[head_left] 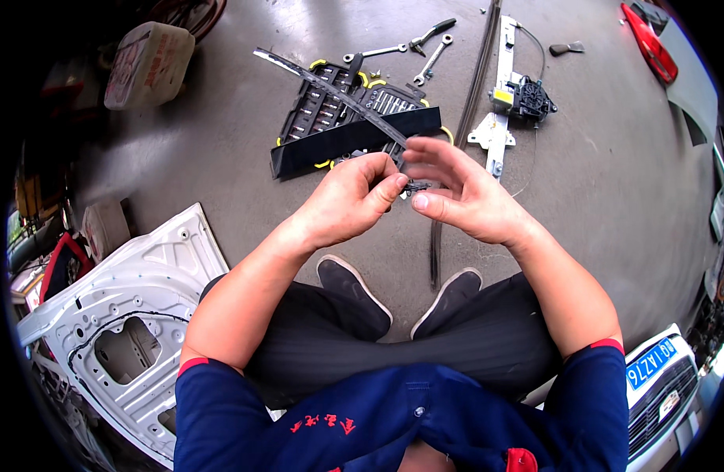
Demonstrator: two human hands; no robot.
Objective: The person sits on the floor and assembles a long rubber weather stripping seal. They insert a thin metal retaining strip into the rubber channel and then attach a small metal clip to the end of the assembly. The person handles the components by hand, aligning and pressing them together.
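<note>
Two bare hands met above the concrete floor (pixel 244 118), in front of the squatting person's two dark shoes (pixel 352 293). The left hand (pixel 350 200) was curled nearly shut, thumb and forefinger pinched on a small dark clip (pixel 415 187). The right hand (pixel 464 197) was half open, its fingers (pixel 429 151) spread and bent over the piece, the thumb just under it. The clip sat between the two thumbs, at the end of one long curved dark strip (pixel 330 88) that ran up and away to the left; whether the right fingertips actually touched it I could not tell.

On the floor beyond lay one open socket tray (pixel 322 110) with yellow latches, one black trim panel (pixel 354 140) across it, three hand tools (pixel 409 49), and one window regulator (pixel 507 94). One white door shell (pixel 134 307) lay to the left.
</note>
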